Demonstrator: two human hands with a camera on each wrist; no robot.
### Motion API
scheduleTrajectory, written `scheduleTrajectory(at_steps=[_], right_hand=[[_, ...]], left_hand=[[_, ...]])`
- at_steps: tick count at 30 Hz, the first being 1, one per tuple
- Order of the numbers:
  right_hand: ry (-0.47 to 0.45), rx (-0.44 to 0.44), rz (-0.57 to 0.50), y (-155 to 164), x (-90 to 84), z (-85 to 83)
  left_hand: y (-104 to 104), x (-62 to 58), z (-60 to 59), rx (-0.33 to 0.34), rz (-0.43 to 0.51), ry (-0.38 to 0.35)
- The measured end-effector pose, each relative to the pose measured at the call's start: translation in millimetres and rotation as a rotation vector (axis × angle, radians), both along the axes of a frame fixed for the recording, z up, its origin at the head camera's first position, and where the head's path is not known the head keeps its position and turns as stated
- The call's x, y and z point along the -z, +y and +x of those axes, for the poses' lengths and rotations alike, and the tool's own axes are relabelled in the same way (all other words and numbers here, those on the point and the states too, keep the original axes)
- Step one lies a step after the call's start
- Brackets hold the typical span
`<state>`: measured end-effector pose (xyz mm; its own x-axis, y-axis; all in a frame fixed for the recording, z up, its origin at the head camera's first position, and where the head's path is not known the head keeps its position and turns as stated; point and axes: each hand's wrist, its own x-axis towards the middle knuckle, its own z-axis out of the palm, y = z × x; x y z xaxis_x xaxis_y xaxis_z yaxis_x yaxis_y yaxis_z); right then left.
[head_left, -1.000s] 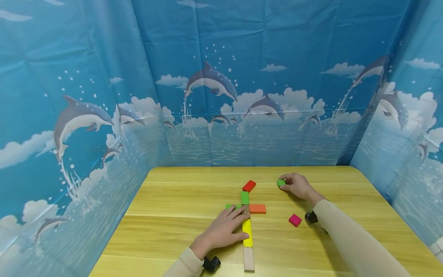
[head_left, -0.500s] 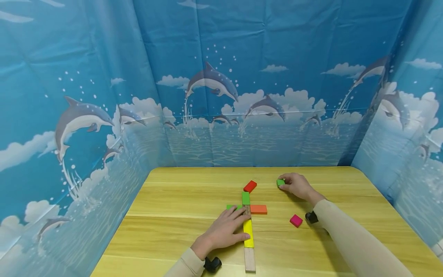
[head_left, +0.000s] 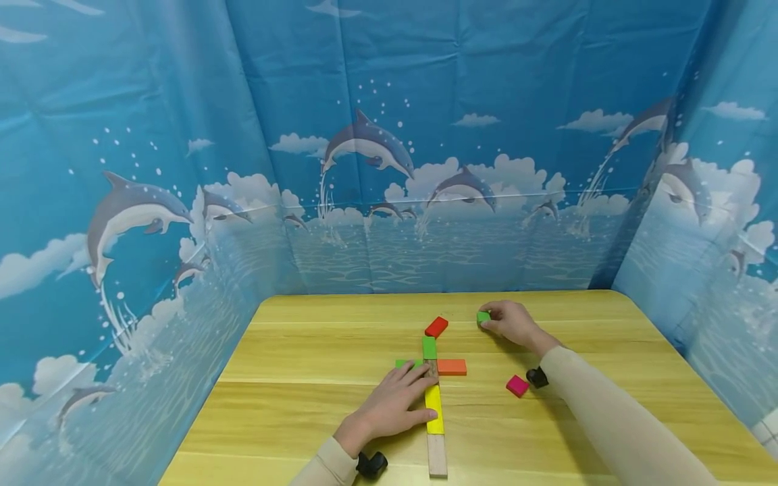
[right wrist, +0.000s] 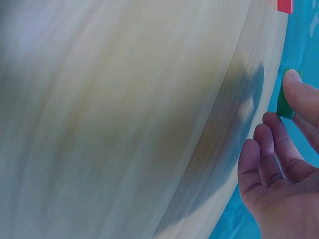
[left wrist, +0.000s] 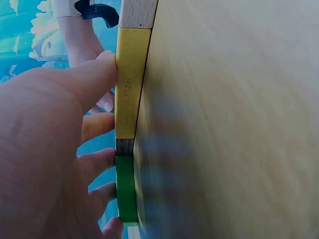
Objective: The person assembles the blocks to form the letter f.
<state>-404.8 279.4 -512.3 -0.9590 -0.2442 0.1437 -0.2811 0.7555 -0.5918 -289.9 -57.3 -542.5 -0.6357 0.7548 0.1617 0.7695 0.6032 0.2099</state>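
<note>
Block pickup while the cross stays pinned

Head view: right hand is pinching the small green block at the table's far right; left hand is lying flat, fingers straight, on the block cross. Best lifting straight up, clear of the red block.
Left wrist: fingers are pressing the yellow block edge; worth keeping even pressure.
Right wrist: fingertips are touching green block.

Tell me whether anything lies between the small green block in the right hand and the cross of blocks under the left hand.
The red block lies on the table roughly between the small green block and the cross; nothing else.
</note>
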Motion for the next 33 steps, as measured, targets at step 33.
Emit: scheduleTrajectory(at_steps=[33], right_hand=[[-0.029, 0.042, -0.007, -48.7, 2.0, -10.6]], left_hand=[[1.6, -0.3, 5.1, -0.004, 0.005, -0.009]])
